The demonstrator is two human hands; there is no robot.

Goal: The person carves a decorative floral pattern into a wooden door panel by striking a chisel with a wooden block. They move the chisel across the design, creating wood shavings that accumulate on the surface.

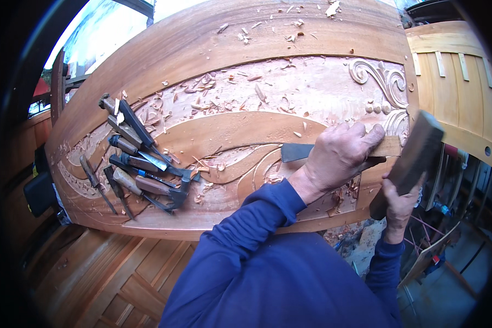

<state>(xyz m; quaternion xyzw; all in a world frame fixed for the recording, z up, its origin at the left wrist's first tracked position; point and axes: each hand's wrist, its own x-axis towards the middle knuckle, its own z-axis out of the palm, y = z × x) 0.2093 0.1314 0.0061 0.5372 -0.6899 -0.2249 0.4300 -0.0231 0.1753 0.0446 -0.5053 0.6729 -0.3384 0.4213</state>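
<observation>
A broad carved wooden panel (pixel 290 22) lies in front of me. My left hand (pixel 341 150) is wrapped round a chisel. The flat dark blade of the chisel (pixel 296 152) points left, close over the carved scrollwork, and its pale wooden handle end sticks out to the right of my fist. My right hand (pixel 402 202) is closed round a wooden mallet (pixel 415 158), a plain dark rectangular block. It is tilted, with its upper part right beside the chisel's handle end. Whether the two touch I cannot tell.
Several chisels and gouges (pixel 128 145) lie in a heap on the panel's left part, beside a dark metal tool head (pixel 180 188). Wood shavings (pixel 205 82) are scattered over the recessed carving. Another wooden panel (pixel 454 71) stands at the right, and a panelled piece (pixel 131 284) lies lower left.
</observation>
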